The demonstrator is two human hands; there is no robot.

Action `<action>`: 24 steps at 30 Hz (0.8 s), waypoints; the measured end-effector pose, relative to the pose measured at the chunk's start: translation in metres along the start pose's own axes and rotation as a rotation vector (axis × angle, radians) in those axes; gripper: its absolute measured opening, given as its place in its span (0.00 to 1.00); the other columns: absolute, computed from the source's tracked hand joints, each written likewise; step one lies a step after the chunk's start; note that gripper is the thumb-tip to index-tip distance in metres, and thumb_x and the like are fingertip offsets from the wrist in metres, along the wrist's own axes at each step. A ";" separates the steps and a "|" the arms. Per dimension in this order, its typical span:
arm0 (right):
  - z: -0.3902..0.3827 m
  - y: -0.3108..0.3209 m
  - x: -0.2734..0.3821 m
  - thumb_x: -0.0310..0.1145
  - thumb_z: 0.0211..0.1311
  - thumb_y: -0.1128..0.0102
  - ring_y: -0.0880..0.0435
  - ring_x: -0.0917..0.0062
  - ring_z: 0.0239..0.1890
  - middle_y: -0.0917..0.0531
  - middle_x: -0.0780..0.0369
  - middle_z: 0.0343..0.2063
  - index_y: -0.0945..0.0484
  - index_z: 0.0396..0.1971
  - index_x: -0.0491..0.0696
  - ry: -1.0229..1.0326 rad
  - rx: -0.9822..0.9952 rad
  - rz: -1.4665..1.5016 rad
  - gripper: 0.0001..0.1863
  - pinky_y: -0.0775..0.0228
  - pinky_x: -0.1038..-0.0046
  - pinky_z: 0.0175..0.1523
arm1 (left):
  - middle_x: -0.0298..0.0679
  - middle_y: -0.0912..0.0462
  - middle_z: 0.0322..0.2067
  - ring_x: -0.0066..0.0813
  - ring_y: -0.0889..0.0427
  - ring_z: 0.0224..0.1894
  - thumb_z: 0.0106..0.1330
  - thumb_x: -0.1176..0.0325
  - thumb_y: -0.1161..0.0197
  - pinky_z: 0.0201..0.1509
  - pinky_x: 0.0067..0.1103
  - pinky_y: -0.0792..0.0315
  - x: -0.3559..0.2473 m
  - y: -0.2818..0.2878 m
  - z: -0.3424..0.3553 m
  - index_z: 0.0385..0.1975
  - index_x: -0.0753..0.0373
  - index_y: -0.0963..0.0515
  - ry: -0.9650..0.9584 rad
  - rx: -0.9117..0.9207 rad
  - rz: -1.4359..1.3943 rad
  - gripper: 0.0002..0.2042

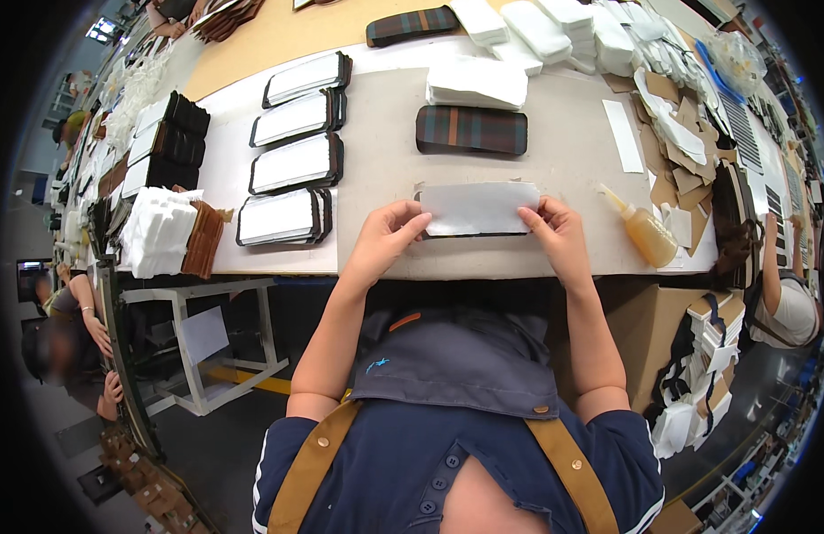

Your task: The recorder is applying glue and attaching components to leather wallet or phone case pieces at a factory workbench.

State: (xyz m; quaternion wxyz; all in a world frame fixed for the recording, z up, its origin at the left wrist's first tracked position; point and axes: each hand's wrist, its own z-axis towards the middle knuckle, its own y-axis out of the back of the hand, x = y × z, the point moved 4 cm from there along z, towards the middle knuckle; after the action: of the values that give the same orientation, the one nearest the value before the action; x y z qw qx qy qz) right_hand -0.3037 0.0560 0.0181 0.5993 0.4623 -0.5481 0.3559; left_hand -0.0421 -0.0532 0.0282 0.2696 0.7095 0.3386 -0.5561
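Note:
A smooth whitish rectangular sheet point(479, 208) lies over a dark-edged piece point(477, 235) near the table's front edge. Its left end is pinched between the thumb and fingers of my left hand point(389, 233). My right hand point(557, 233) grips the opposite end the same way. Only a thin dark rim of the lower piece shows, so its kind is hidden. Just beyond the sheet is a stack of plaid fabric pieces point(471, 130), with a pile of white padding pieces point(477, 82) behind it. To the right, a bottle of amber liquid point(650, 235) with a pointed nozzle leans over.
Several dark-edged stacks with white tops point(292, 165) line the table's left. White padding point(162, 233) and brown pieces point(203, 240) stand at the left corner. Cardboard scraps point(674, 169) and a white strip point(622, 136) lie right. Other people work on both sides.

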 end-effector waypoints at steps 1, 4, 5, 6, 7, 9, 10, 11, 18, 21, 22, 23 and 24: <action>-0.001 0.000 -0.001 0.30 0.68 0.31 0.27 0.89 0.29 0.19 0.72 0.25 0.19 0.33 0.43 -0.004 0.003 0.000 0.07 0.38 0.78 0.34 | 0.29 0.19 0.29 0.14 0.24 0.32 0.75 0.65 0.35 0.39 0.16 0.31 0.006 0.002 -0.001 0.39 0.66 0.17 0.001 -0.047 0.049 0.10; -0.002 -0.005 0.003 0.33 0.65 0.28 0.27 0.83 0.30 0.23 0.69 0.24 0.23 0.29 0.44 0.061 -0.031 -0.254 0.12 0.38 0.73 0.40 | 0.30 0.19 0.29 0.21 0.24 0.34 0.72 0.65 0.32 0.41 0.21 0.31 0.018 0.006 -0.003 0.36 0.64 0.16 -0.065 -0.182 0.278 0.09; -0.003 -0.008 0.008 0.34 0.63 0.26 0.26 0.79 0.33 0.23 0.68 0.26 0.23 0.28 0.45 0.186 -0.106 -0.418 0.13 0.39 0.71 0.46 | 0.32 0.18 0.30 0.27 0.23 0.36 0.69 0.64 0.30 0.44 0.25 0.30 0.017 0.007 -0.004 0.35 0.62 0.15 -0.135 -0.269 0.459 0.08; -0.005 -0.009 0.013 0.36 0.61 0.25 0.25 0.74 0.36 0.23 0.66 0.28 0.23 0.26 0.46 0.313 -0.181 -0.582 0.15 0.41 0.68 0.51 | 0.32 0.18 0.30 0.27 0.23 0.36 0.69 0.64 0.30 0.44 0.25 0.30 0.019 0.005 -0.004 0.35 0.62 0.15 -0.132 -0.269 0.458 0.08; -0.005 -0.009 0.009 0.36 0.61 0.25 0.25 0.74 0.36 0.23 0.66 0.28 0.23 0.26 0.46 0.311 -0.179 -0.582 0.15 0.41 0.68 0.51 | 0.33 0.19 0.31 0.31 0.24 0.38 0.67 0.64 0.28 0.48 0.28 0.31 0.016 0.003 -0.005 0.32 0.61 0.15 -0.229 -0.321 0.595 0.07; -0.004 -0.008 -0.001 0.38 0.57 0.22 0.26 0.70 0.43 0.22 0.66 0.33 0.21 0.27 0.49 0.250 -0.168 -0.556 0.14 0.46 0.65 0.57 | 0.34 0.19 0.31 0.35 0.25 0.41 0.65 0.64 0.27 0.51 0.31 0.33 0.013 0.000 -0.007 0.30 0.59 0.16 -0.326 -0.371 0.730 0.08; -0.004 -0.008 -0.002 0.38 0.57 0.22 0.26 0.70 0.43 0.22 0.66 0.33 0.21 0.27 0.49 0.250 -0.167 -0.558 0.14 0.46 0.65 0.57 | 0.34 0.19 0.33 0.35 0.25 0.42 0.64 0.64 0.27 0.53 0.31 0.34 0.013 -0.002 -0.008 0.29 0.59 0.16 -0.324 -0.388 0.763 0.08; -0.005 -0.009 -0.001 0.38 0.57 0.22 0.26 0.70 0.43 0.22 0.66 0.33 0.21 0.27 0.49 0.268 -0.186 -0.594 0.14 0.45 0.65 0.56 | 0.33 0.18 0.34 0.35 0.25 0.44 0.63 0.64 0.26 0.54 0.31 0.34 0.012 -0.002 -0.009 0.29 0.59 0.17 -0.322 -0.404 0.796 0.08; -0.003 -0.011 -0.002 0.39 0.57 0.22 0.26 0.69 0.44 0.23 0.66 0.35 0.20 0.27 0.49 0.284 -0.198 -0.674 0.14 0.43 0.65 0.55 | 0.32 0.20 0.35 0.34 0.26 0.45 0.62 0.63 0.25 0.55 0.31 0.36 0.017 -0.005 -0.009 0.30 0.57 0.17 -0.351 -0.436 0.863 0.08; -0.002 -0.011 -0.002 0.38 0.57 0.21 0.27 0.69 0.44 0.23 0.66 0.35 0.20 0.27 0.49 0.293 -0.204 -0.676 0.14 0.43 0.65 0.55 | 0.32 0.20 0.35 0.35 0.26 0.45 0.62 0.62 0.25 0.55 0.31 0.37 0.018 -0.006 -0.008 0.29 0.57 0.17 -0.361 -0.443 0.875 0.08; -0.002 -0.011 -0.002 0.38 0.57 0.21 0.27 0.69 0.44 0.23 0.66 0.35 0.20 0.27 0.49 0.292 -0.204 -0.677 0.14 0.43 0.65 0.55 | 0.32 0.20 0.36 0.35 0.26 0.45 0.62 0.63 0.25 0.55 0.32 0.37 0.016 -0.006 -0.008 0.29 0.57 0.17 -0.363 -0.443 0.880 0.08; -0.002 -0.011 -0.002 0.38 0.56 0.21 0.27 0.69 0.44 0.23 0.66 0.35 0.20 0.27 0.49 0.294 -0.209 -0.676 0.14 0.43 0.65 0.55 | 0.32 0.20 0.36 0.35 0.26 0.45 0.62 0.63 0.25 0.54 0.32 0.37 0.016 -0.007 -0.008 0.29 0.57 0.17 -0.365 -0.443 0.884 0.08; -0.002 -0.011 -0.002 0.37 0.56 0.21 0.27 0.69 0.44 0.23 0.66 0.35 0.21 0.27 0.49 0.296 -0.214 -0.676 0.14 0.43 0.65 0.55 | 0.32 0.20 0.36 0.35 0.26 0.45 0.62 0.63 0.25 0.54 0.32 0.37 0.015 -0.007 -0.008 0.29 0.57 0.17 -0.365 -0.443 0.884 0.08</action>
State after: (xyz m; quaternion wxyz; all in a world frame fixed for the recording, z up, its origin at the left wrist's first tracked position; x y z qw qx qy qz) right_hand -0.2933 0.0547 0.0143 0.8004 0.4954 -0.3065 0.1417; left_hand -0.0408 -0.0402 0.0149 0.6765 0.6023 0.0642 -0.4189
